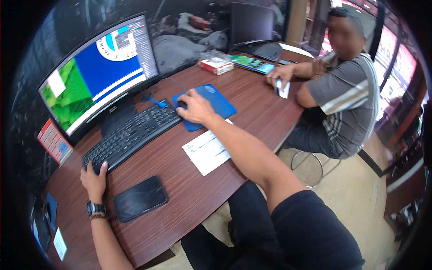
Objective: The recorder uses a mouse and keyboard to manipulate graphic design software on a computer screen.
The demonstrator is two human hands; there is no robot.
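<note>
My right hand (196,107) rests over a black computer mouse (182,105) on a blue mouse pad (219,100); its fingers curl round the mouse and hide most of it. At the left end of the black keyboard (135,129), my left hand (93,181) touches the keys with thumb and fingers apart, holding nothing. Behind the keyboard stands a lit monitor (114,63) showing a blue, green and white layout. A dark smartphone (140,199) lies beside my left wrist. Under my right forearm lies a white printed paper (206,153), partly covered by the arm.
Across the wooden desk (252,135), a seated person (346,90) holds a small white item (282,88). A red and white box (216,64), a green leaflet (252,64) and a dark second monitor (252,24) stand farther back. A red card stand (55,141) sits left of the monitor.
</note>
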